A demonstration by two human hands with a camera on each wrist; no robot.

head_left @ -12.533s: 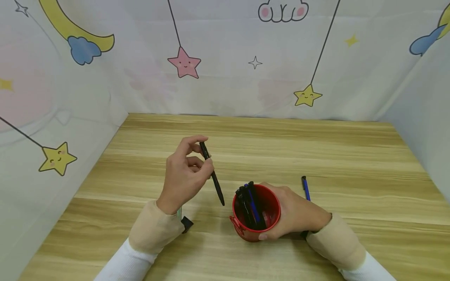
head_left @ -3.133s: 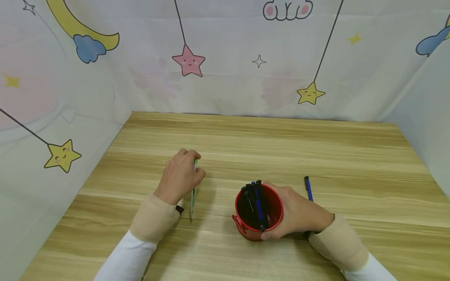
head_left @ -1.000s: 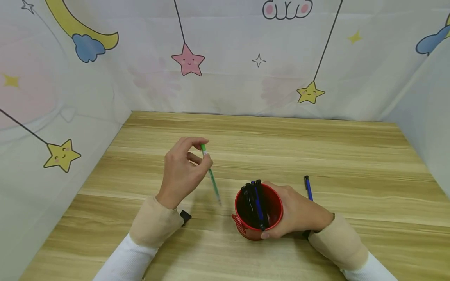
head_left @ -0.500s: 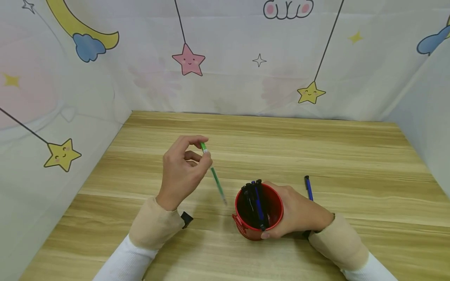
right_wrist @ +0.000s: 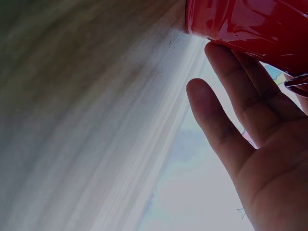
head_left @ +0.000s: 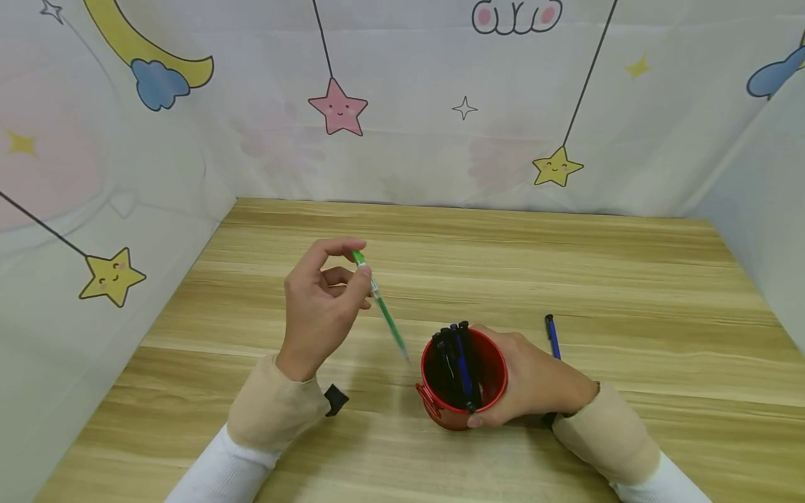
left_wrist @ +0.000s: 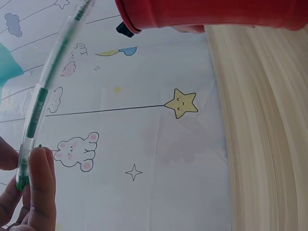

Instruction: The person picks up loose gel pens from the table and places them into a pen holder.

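My left hand [head_left: 323, 304] pinches a clear gel pen [head_left: 391, 323] with green ink near its green end. The pen slants down to the right, its tip just left of the rim of a small red bucket [head_left: 448, 419]. In the left wrist view, thumb and fingers hold the pen's green end [left_wrist: 22, 183]. My right hand [head_left: 534, 374] grips the bucket round its right side, thumb in front. Several black pens [head_left: 445, 356] and a blue pen [head_left: 463, 370] lean inside it. In the right wrist view, fingertips rest along the bucket wall [right_wrist: 250, 29].
A blue pen [head_left: 553, 337] with a black end lies on the wooden table [head_left: 660, 314] beyond my right wrist, which partly covers it. A printed cloth wall [head_left: 402, 154] stands along the back and sides. Black tabs stick out at the wrist bands.
Earlier my left hand held a black pen; later it gripped the green pen on the table. It has since lifted that pen and tilted it toward the bucket. My right hand stays put.
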